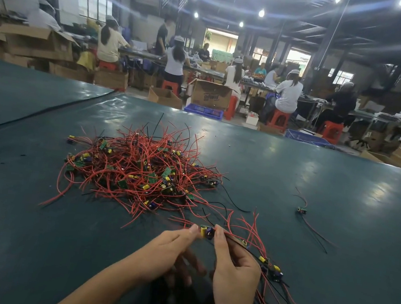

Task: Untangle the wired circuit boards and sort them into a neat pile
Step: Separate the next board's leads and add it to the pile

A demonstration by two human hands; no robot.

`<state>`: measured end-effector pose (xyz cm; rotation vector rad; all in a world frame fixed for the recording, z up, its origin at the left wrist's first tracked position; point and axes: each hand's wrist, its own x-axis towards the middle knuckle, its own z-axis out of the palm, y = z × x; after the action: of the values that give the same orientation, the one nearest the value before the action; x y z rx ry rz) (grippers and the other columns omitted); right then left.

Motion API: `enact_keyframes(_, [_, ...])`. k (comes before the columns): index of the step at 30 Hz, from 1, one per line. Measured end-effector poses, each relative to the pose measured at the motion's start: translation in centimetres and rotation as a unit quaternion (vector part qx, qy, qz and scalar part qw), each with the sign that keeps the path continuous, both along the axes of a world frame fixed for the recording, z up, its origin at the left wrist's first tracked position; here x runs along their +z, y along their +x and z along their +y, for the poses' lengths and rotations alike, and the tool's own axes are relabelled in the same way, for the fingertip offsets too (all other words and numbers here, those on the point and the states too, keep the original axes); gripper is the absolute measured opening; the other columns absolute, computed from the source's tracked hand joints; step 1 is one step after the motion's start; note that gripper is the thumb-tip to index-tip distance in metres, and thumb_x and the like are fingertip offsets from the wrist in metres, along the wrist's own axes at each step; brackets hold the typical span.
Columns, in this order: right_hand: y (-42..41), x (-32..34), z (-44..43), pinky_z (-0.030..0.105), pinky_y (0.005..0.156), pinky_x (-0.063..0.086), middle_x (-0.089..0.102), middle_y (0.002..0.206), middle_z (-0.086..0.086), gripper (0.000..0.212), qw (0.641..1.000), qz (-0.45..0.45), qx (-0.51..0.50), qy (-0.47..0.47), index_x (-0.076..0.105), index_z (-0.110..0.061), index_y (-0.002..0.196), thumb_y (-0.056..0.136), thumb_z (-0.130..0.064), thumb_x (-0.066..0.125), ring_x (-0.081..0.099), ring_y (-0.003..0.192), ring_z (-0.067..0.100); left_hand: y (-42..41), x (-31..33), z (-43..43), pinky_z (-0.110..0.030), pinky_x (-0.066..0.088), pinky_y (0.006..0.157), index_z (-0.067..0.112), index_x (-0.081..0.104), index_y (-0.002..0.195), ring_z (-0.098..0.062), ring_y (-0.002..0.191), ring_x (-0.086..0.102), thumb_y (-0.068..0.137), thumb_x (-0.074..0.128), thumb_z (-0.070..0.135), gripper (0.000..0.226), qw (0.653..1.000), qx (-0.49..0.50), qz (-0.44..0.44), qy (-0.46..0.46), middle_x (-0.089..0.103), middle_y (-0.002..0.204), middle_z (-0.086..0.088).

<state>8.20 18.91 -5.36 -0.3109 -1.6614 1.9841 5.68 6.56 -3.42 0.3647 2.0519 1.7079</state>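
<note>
**A:** Why are both hands on one piece?

**B:** The left hand (pixel 170 248) pinches the small circuit board (pixel 206 231), the one carrying yellow and blue cylindrical capacitors, between thumb and forefinger. The right hand (pixel 234 267) pinches its other side the same way. Held at both ends just above the dark green rubbery table mat (pixel 28 230), its thin red and black leads can be eased clear of the others, I'd judge.

**A:** And the right hand's other fingers?

**B:** They are curled, seemingly round the gathered bundle of wired boards (pixel 271 268), whose leads trail off to the lower right (how firmly I can't tell, because the palm hides it). Keeping those together in one hand lines the boards up, which is likely the start of the neat pile.

**A:** Where's the rest?

**B:** The big tangled heap of red-and-black-wired green boards (pixel 140 171) lies on the mat beyond the hands. It is near but apart, with a few red leads straying toward the pinched piece. One lone wired board (pixel 301 210) sits well apart to the right, perhaps set aside.

**A:** Far along?

**B:** Barely, by my reckoning. The heap far outweighs the bundle.
</note>
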Motion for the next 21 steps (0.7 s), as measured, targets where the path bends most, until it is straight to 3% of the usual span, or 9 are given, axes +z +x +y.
enact_keyframes(5, [0.11, 0.22, 0.02, 0.020, 0.062, 0.049, 0.075, 0.072, -0.004, 0.024, 1.000, 0.005, -0.004, -0.023, 0.079, -0.035, 0.069, 0.084, -0.018, 0.071, 0.064, 0.061, 0.000, -0.10, -0.01, 0.21, -0.020, 0.041, 0.047, 0.025, 0.052, 0.119, -0.017, 0.063, 0.062, 0.094, 0.042, 0.047, 0.034, 0.985, 0.064, -0.080, 0.139, 0.074, 0.094, -0.009])
enact_keyframes(10, [0.09, -0.05, 0.08, 0.033, 0.065, 0.049, 0.067, 0.058, -0.006, 0.015, 0.999, -0.022, 0.018, -0.039, 0.080, -0.025, 0.073, 0.083, -0.020, 0.071, 0.058, 0.055, 0.003, -0.36, 0.03, 0.30, -0.021, 0.040, 0.045, 0.015, 0.057, 0.099, -0.014, 0.055, 0.060, 0.074, 0.057, 0.044, 0.039, 0.964, 0.126, -0.067, 0.225, 0.070, 0.075, -0.004])
enact_keyframes(12, [0.05, -0.20, 0.10, 0.041, 0.076, 0.053, 0.072, 0.067, 0.000, 0.013, 0.998, -0.029, 0.028, -0.040, 0.080, -0.023, 0.074, 0.083, -0.020, 0.070, 0.066, 0.067, 0.014, -0.38, -0.05, 0.27, -0.020, 0.042, 0.045, 0.014, 0.057, 0.094, -0.013, 0.055, 0.061, 0.076, 0.059, 0.041, 0.033, 0.966, 0.133, -0.053, 0.215, 0.069, 0.071, -0.003])
enact_keyframes(15, [0.04, -0.26, 0.22, 0.047, 0.086, 0.055, 0.075, 0.076, 0.003, 0.016, 0.998, -0.036, 0.033, -0.031, 0.080, -0.024, 0.074, 0.084, -0.018, 0.069, 0.071, 0.081, 0.024, -0.29, -0.37, 0.27, -0.020, 0.045, 0.046, 0.015, 0.058, 0.105, -0.013, 0.059, 0.064, 0.086, 0.058, 0.036, 0.029, 0.975, 0.124, -0.041, 0.178, 0.072, 0.077, -0.004])
enact_keyframes(18, [0.12, -0.09, 0.18, 0.045, 0.085, 0.056, 0.076, 0.078, 0.002, 0.021, 0.999, -0.034, 0.030, -0.020, 0.080, -0.028, 0.072, 0.085, -0.015, 0.069, 0.072, 0.081, 0.021, -0.16, -0.46, 0.27, -0.018, 0.045, 0.047, 0.020, 0.060, 0.113, -0.013, 0.063, 0.065, 0.083, 0.060, 0.038, 0.035, 0.980, 0.111, -0.037, 0.162, 0.073, 0.082, -0.005])
enact_keyframes(21, [0.23, 0.20, -0.13, 0.036, 0.078, 0.056, 0.076, 0.076, -0.001, 0.027, 0.999, -0.033, 0.038, -0.009, 0.079, -0.030, 0.069, 0.086, -0.012, 0.067, 0.072, 0.075, 0.012, -0.03, -0.36, 0.40, -0.018, 0.047, 0.050, 0.015, 0.068, 0.102, -0.012, 0.062, 0.065, 0.080, 0.059, 0.041, 0.035, 0.983, 0.080, -0.038, 0.159, 0.073, 0.084, -0.007])
